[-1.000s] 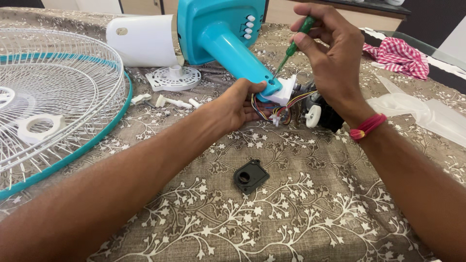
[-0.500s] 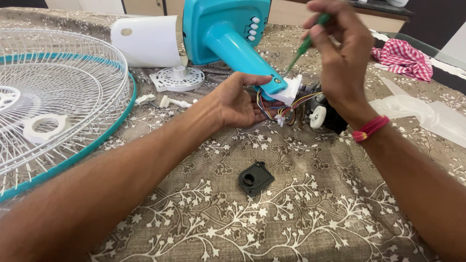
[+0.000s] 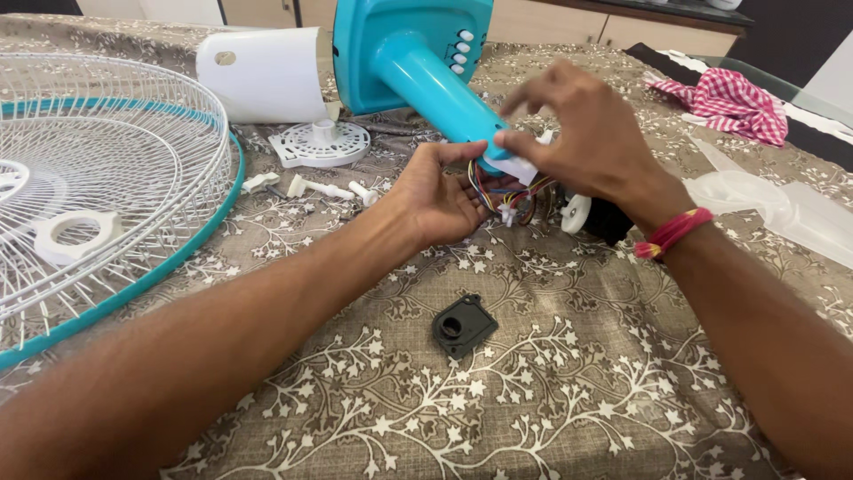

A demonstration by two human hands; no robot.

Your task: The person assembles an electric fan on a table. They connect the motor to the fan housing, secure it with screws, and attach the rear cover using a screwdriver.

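Note:
A teal fan stand neck (image 3: 426, 84) lies across the patterned tablecloth. At its near end are a white bracket (image 3: 517, 169), a bunch of coloured wires (image 3: 508, 203) and a black motor (image 3: 611, 220). My left hand (image 3: 435, 200) cups the neck's end from below, fingers against the wires. My right hand (image 3: 586, 142) is down over the same end, its thumb and forefinger pinching the white bracket. The green screwdriver is not visible; the back of my right hand hides whatever is in its palm.
A white-and-teal wire fan grille (image 3: 98, 178) fills the left side. A white motor cover (image 3: 262, 76), a white slotted disc (image 3: 322, 142) and small white pegs (image 3: 320, 188) lie behind. A black plate (image 3: 462, 324) lies near me. A red checked cloth (image 3: 733, 102) and a clear fan blade (image 3: 773, 209) are to the right.
My right hand dropped from holding the green screwdriver above the neck's end down onto the white bracket. The screwdriver went out of sight. My left hand closed up under the end again.

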